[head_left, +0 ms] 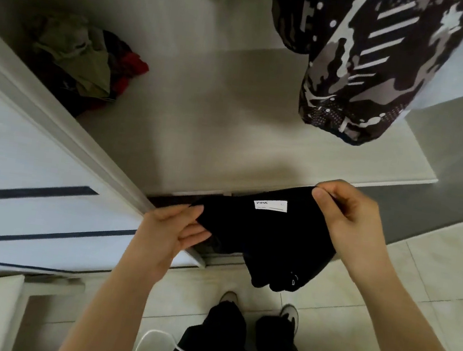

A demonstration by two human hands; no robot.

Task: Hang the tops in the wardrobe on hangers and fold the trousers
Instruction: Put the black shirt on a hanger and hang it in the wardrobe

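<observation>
View from above the person's head, facing the open wardrobe (pixel 231 122). The black garment (pixel 269 239) is held in the air just in front of the wardrobe's lower edge, above the tiled floor (pixel 432 275), touching neither. The left hand (pixel 176 227) pinches its left edge between the thumb and fairly straight fingers. The right hand (pixel 348 217) pinches the upper right edge with curled fingers. A white label (pixel 270 205) faces up near the top edge, and the lower part hangs in a doubled bundle.

Inside the wardrobe, a patterned top (pixel 372 61) hangs at the right, its hanger out of view. A loose heap of clothes (pixel 83 58) lies in the left rear corner, well apart from the hands. The white door (pixel 32 178) stands open at the left.

Step in hand, as judged: sorting and opening out one garment. Whether it is a top or trousers cannot be told from its bunched state. The next move calls for shaking it out to show its shape. If trousers, the legs must be laid together and folded. If a top, a hanger is needed, and none is in sight. The heap suggests much of the task remains.
</observation>
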